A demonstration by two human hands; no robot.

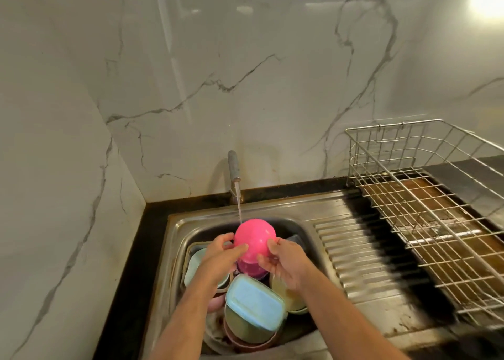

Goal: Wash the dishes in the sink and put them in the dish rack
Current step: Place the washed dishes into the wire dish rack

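Note:
A pink bowl [254, 237] is held bottom-up over the steel sink [174, 239], under water running from the tap [233, 168]. My left hand [221, 258] grips its left side and my right hand [283, 261] grips its right side. Below the bowl the sink holds several dishes: a light blue square container [255, 302] lying upside down, a pale teal dish [192, 267] at the left, a yellowish bowl [283, 291] at the right, and a darker pink bowl [249, 269] partly hidden under my hands. The wire dish rack [425, 212] stands at the right with nothing in it.
A ribbed steel drainboard [354, 253] lies between sink and rack. Marble-look walls close the back and left, meeting in a corner behind the sink. A black counter edge [128, 278] runs along the sink's left side.

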